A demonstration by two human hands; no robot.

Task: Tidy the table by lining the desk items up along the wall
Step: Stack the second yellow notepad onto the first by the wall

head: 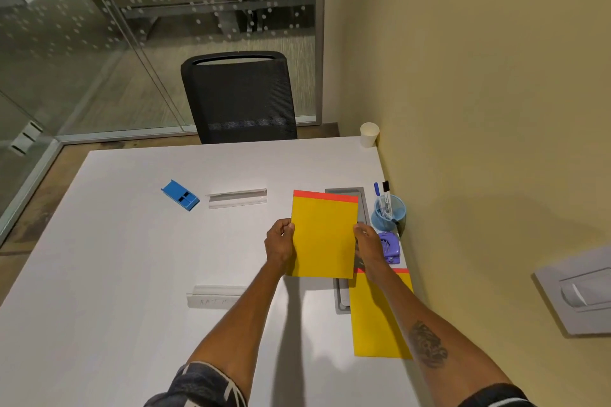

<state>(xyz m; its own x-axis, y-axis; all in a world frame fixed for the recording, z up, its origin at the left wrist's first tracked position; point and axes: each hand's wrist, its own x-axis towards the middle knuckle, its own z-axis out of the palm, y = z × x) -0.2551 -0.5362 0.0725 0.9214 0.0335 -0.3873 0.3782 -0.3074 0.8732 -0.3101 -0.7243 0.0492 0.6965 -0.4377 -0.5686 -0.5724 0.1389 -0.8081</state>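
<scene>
I hold a yellow notepad [323, 235] with a red top strip above the white table [132, 258], my left hand [279, 243] on its left edge and my right hand [368, 243] on its right edge. A second yellow notepad [377, 317] lies flat by the yellow wall [479, 109], partly under my right forearm. Along the wall stand a blue pen cup [390, 213] with markers, a purple hole punch [390, 246] and a white paper cup [369, 134]. A blue stapler-like item [180, 195] lies far left.
Two clear plastic name holders lie on the table, one [237, 198] mid-table and one [211, 296] nearer me. A grey cable tray [362, 205] is set into the tabletop under the held pad. A black office chair [239, 99] stands at the far edge.
</scene>
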